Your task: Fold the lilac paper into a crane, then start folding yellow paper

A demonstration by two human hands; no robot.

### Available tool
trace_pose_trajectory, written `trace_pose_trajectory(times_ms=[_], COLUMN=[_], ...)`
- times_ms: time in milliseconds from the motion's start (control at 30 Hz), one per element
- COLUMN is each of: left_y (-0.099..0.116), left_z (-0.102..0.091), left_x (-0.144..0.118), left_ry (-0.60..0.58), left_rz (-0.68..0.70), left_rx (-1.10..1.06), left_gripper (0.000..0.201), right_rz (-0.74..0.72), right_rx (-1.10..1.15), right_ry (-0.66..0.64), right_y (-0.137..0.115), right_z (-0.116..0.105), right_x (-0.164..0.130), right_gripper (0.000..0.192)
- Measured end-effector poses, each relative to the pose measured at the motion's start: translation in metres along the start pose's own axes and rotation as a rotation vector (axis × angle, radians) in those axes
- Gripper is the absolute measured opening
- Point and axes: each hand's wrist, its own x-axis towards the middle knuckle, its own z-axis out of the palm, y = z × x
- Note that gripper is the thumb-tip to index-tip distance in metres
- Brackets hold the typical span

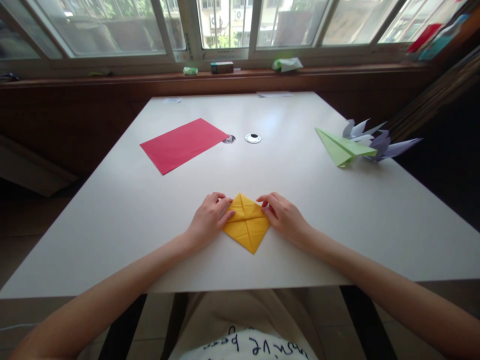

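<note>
While both hands press down at its upper corners, a folded yellow paper point(247, 225) lies flat near the front edge of a white table point(112, 215).

Creased into a diamond with a cross of fold lines, the yellow paper sits between the left hand point(209, 218) and the right hand point(282, 215); each hand's grip is loosely curled, fingertips resting on the sheet's top flaps, nothing clamped between them. Further back on the left lies a flat red sheet point(183, 144), its far corner beside a round cable port point(253, 138) in the smooth, glossy tabletop. Well apart at the right edge rest a pale green folded paper plane point(343, 147) and, touching it, spiky lilac paper figures point(378, 140). A dark wooden sill point(112, 80) under wide windows point(225, 25) holds small boxes.
</note>
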Motion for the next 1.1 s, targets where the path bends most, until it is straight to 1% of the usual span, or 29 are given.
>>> trace_pose_trajectory(times_ms=[133, 200, 300, 367, 467, 567, 633, 733, 800, 900, 1000, 1100], left_y=[0.010, 0.016, 0.024, 0.026, 0.025, 0.022, 0.021, 0.022, 0.025, 0.030, 0.035, 0.041], left_z=[0.002, 0.003, 0.003, 0.003, 0.002, 0.001, -0.001, -0.007, -0.013, -0.020, -0.025, -0.028], left_x=[0.005, 0.006, 0.009, 0.011, 0.015, 0.017, 0.016, 0.011, 0.009, 0.006, 0.004, 0.001], left_ry=[-0.020, -0.028, -0.047, -0.066, -0.099, -0.116, -0.091, -0.046, -0.022, 0.032, 0.086, 0.142], left_rz=[-0.077, -0.124, -0.186, -0.223, -0.263, -0.279, -0.289, -0.308, -0.319, -0.330, -0.340, -0.313], left_rx=[-0.080, -0.126, -0.194, -0.237, -0.314, -0.404, -0.466, -0.587, -0.672, -0.755, -0.860, -0.934], left_gripper=[0.017, 0.025, 0.040, 0.043, 0.041, 0.030, 0.022, 0.022, 0.027, 0.032, 0.030, 0.023], right_rz=[0.015, 0.032, 0.056, 0.075, 0.107, 0.127, 0.138, 0.149, 0.135, 0.062, -0.036, -0.103], right_rx=[0.041, 0.056, 0.081, 0.102, 0.142, 0.197, 0.248, 0.327, 0.370, 0.433, 0.453, 0.448], right_ry=[0.006, -0.005, -0.040, -0.071, -0.114, -0.162, -0.193, -0.213, -0.171, -0.017, 0.117, 0.185], right_y=[-0.001, -0.003, -0.007, -0.009, -0.010, -0.010, -0.012, -0.019, -0.026, -0.036, -0.044, -0.049], right_z=[0.002, 0.001, -0.002, -0.004, -0.008, -0.013, -0.016, -0.020, -0.022, -0.025, -0.031, -0.036], right_x=[0.000, 0.000, 0.000, 0.001, 0.005, 0.012, 0.019, 0.027, 0.030, 0.029, 0.023, 0.018], right_gripper=[0.017, 0.017, 0.023, 0.025, 0.025, 0.020, 0.015, 0.023, 0.024, 0.017, 0.010, 0.005])
